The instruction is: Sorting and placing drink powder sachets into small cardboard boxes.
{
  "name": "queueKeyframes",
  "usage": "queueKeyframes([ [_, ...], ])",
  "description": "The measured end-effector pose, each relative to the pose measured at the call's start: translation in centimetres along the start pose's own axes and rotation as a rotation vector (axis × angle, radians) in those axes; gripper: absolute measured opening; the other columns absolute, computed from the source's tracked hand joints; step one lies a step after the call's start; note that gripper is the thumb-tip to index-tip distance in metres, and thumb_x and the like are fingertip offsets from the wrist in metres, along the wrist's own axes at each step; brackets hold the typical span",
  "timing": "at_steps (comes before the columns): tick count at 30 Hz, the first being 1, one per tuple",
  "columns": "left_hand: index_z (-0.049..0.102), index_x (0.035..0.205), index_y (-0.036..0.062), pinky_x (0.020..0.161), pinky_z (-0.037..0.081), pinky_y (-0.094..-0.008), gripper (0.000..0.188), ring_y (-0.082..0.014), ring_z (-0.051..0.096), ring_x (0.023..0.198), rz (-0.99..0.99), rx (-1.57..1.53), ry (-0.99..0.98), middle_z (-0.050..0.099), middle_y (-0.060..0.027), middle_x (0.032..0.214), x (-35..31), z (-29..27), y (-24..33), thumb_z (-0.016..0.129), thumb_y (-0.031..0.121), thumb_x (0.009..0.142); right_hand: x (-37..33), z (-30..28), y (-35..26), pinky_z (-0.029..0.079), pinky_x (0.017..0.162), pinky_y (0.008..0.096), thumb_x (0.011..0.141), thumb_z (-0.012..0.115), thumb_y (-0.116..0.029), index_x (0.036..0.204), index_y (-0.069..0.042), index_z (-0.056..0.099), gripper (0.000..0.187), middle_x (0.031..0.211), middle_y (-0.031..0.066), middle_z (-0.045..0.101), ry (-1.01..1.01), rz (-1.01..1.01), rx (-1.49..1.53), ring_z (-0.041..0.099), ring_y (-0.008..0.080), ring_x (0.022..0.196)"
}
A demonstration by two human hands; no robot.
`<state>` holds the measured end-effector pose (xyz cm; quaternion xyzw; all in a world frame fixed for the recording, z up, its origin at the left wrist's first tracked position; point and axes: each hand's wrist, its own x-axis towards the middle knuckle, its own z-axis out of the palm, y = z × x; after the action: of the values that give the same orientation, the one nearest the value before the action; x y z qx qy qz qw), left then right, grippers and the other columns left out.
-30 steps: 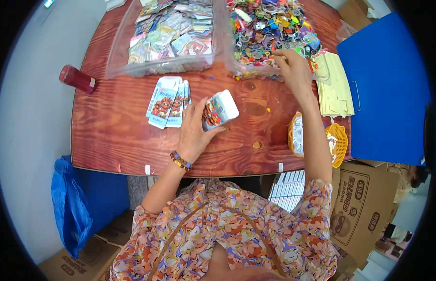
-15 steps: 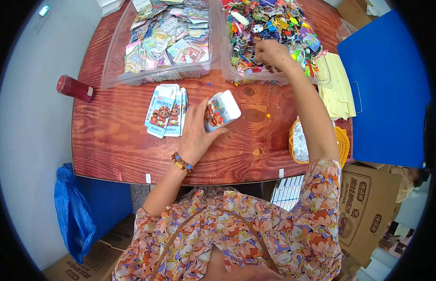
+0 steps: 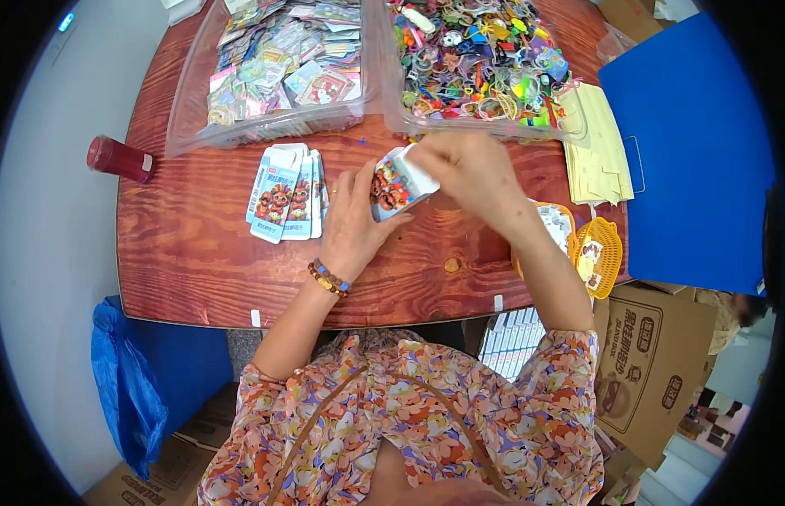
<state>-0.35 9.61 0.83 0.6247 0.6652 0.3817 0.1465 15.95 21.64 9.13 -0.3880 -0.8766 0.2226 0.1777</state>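
Note:
My left hand (image 3: 350,223) is wrapped round a small open-topped cardboard box (image 3: 391,190) with colourful cartoon figures on its front. At the box's mouth is my right hand (image 3: 468,173), fingers pinched together beside the white flap. Whatever those fingers hold, if anything, is hidden. Several flattened boxes (image 3: 279,198) of the same print lie in a loose pile left of my left hand. Beyond my right hand, a clear plastic bin (image 3: 426,126) is heaped with small coloured trinkets (image 3: 481,72).
A second clear bin (image 3: 241,133) at the far left holds many cards. A red cylinder (image 3: 121,160) lies near the left edge. Yellow sheets (image 3: 596,148) are stacked at right, above two yellow baskets; the outer basket (image 3: 610,244) is partly filled. Cartons (image 3: 654,371) stand below.
My right hand has come back from the trinket bin to the mouth of the box. My left hand still holds the box in nearly the same place.

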Motion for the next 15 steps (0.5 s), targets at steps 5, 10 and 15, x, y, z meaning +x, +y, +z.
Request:
queueKeyframes([
  [5,0.046,0.136,0.0012,0.084,0.049,-0.0447,0.088,-0.0371,0.057,0.099,0.012,0.016,-0.009,0.054,-0.0182,0.11,-0.9,-0.4,0.0,0.091,0.024,0.064,5.2,-4.4,8.2,0.054,0.072,0.0499,0.088,0.057,-0.024,0.097,-0.011,0.071,0.022,0.091,0.0136,0.071,0.173,0.19,-0.487,0.069,0.0376,0.085],
  [10,0.045,0.137,0.0008,0.084,0.049,-0.0449,0.088,-0.0372,0.057,0.099,0.01,-0.008,-0.013,0.053,-0.0183,0.109,-1.2,-0.5,-0.3,0.09,0.024,0.065,6.3,-5.4,13.1,0.054,0.074,0.0455,0.087,0.061,-0.022,0.094,-0.006,0.072,0.021,0.091,0.0126,0.072,-0.104,0.273,-0.606,0.07,0.0323,0.085],
  [15,0.045,0.137,0.0011,0.084,0.049,-0.0454,0.088,-0.0376,0.056,0.1,-0.012,0.014,-0.038,0.053,-0.0182,0.109,-1.0,-0.4,0.1,0.09,0.024,0.065,4.7,-7.9,13.0,0.046,0.057,0.031,0.087,0.067,-0.025,0.086,-0.004,0.067,0.021,0.073,0.0021,0.064,0.178,0.053,0.044,0.059,0.011,0.062],
])
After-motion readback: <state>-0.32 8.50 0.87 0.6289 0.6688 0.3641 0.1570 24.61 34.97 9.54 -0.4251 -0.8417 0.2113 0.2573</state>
